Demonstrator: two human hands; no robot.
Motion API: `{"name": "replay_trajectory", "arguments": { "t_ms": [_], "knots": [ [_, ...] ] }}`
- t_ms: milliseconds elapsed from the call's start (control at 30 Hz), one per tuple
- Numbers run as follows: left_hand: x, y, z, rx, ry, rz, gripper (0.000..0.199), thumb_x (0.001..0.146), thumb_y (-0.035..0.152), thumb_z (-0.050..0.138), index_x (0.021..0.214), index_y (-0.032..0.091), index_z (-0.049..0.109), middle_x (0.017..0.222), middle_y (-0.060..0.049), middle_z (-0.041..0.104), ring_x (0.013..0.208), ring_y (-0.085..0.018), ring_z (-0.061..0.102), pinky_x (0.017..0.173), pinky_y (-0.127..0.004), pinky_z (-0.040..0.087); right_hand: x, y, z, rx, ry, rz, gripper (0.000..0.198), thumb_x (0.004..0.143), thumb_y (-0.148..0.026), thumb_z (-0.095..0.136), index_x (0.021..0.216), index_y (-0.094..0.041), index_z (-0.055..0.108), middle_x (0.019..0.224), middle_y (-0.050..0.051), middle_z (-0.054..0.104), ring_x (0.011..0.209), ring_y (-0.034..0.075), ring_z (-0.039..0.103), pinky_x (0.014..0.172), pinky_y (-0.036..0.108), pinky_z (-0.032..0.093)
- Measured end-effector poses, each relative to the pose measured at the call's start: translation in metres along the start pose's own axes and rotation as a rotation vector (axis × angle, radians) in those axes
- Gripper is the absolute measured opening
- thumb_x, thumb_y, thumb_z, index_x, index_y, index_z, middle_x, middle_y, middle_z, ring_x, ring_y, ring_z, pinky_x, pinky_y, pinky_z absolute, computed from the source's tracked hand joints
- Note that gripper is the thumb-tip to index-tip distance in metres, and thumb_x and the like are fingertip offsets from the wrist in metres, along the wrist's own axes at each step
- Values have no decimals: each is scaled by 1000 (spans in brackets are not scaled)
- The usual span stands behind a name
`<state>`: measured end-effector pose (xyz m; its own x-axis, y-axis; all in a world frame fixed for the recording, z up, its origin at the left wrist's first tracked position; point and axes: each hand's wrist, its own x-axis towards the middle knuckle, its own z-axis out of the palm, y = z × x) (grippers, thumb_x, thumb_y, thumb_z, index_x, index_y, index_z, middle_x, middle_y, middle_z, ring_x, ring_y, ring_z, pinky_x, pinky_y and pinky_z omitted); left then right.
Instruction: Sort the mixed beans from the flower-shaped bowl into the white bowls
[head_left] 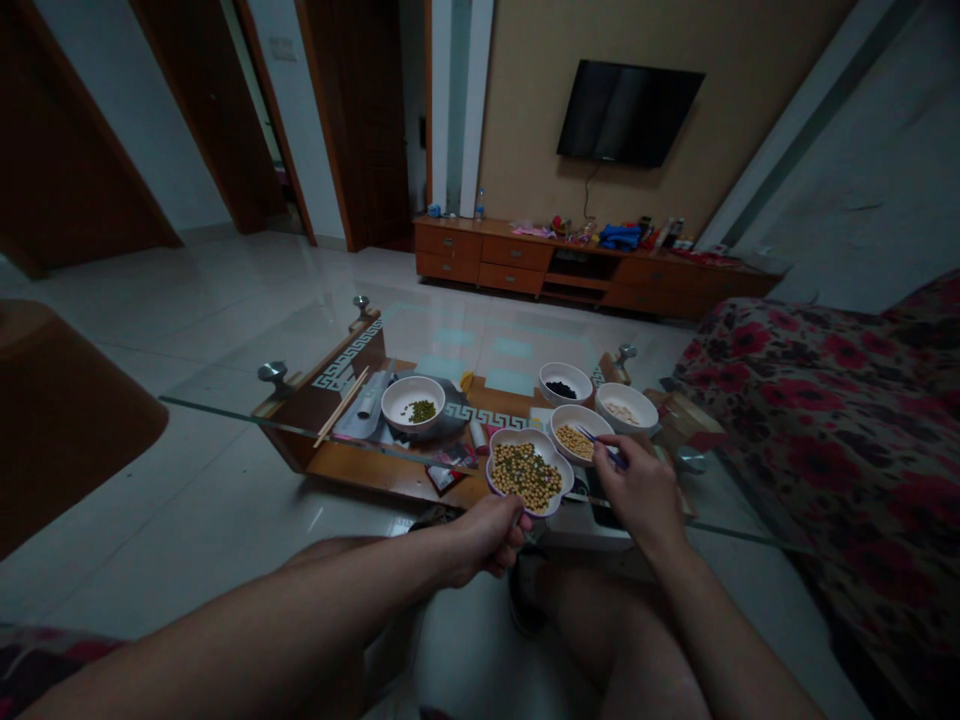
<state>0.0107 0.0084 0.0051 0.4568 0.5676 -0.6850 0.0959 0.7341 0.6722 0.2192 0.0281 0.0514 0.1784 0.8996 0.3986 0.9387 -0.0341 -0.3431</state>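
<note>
My left hand [495,535] is closed on the near rim of a white flower-shaped dish [491,462] with a purple edge. Mixed yellow and green beans [529,475] fill the dish. In my right hand [637,490] is a pair of dark blue tweezers [616,457], its tips in or just above a round white bowl [556,420] of yellow beans [574,442]. Behind it stands a bowl [555,372] with black beans, and a bowl [646,400] with pale pieces is to its right. Further left, another white bowl [394,395] contains some green beans [421,411].
Everything rests on a glass coffee table [247,370] with a wooden shelf below. Wooden chopsticks [341,408] lie at its left side. A flowered sofa [825,420] is on the right, a brown stool-like object [67,420] on the left, and a TV cabinet [514,265] at the back.
</note>
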Motion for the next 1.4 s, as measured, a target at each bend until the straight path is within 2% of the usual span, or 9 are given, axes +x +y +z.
{"name": "replay_trajectory", "arguments": {
  "t_ms": [167, 300, 700, 1400],
  "knots": [
    [3, -1, -1, -9, -12, 5, 20, 88, 37, 37, 78, 21, 45, 55, 8, 35, 34, -7, 26, 38, -21, 18, -3, -1, 7, 111, -285, -188, 27, 84, -40, 50, 95, -24, 70, 79, 3, 71, 70, 17, 65, 63, 25, 42],
    [3, -2, -1, -26, -26, -4, 21, 89, 38, 36, 79, 21, 45, 55, 8, 36, 35, -6, 26, 39, -21, 17, -5, -4, 11, 100, -438, -216, 26, 83, -39, 51, 92, -24, 71, 82, 4, 72, 69, 17, 63, 60, 24, 41],
    [-2, 2, 1, -16, -15, -13, 22, 89, 39, 37, 77, 21, 44, 54, 8, 34, 35, -7, 27, 40, -21, 16, -5, -6, 16, 118, -520, -219, 25, 84, -35, 50, 91, -24, 70, 85, 4, 71, 75, 18, 64, 62, 24, 41],
    [-3, 3, 1, -42, -35, -10, 22, 90, 36, 36, 76, 21, 43, 52, 9, 33, 33, -6, 23, 38, -21, 13, -5, -2, 20, 114, -523, -244, 25, 86, -37, 49, 94, -24, 69, 90, 4, 72, 80, 18, 64, 66, 25, 42]
  ]
}}
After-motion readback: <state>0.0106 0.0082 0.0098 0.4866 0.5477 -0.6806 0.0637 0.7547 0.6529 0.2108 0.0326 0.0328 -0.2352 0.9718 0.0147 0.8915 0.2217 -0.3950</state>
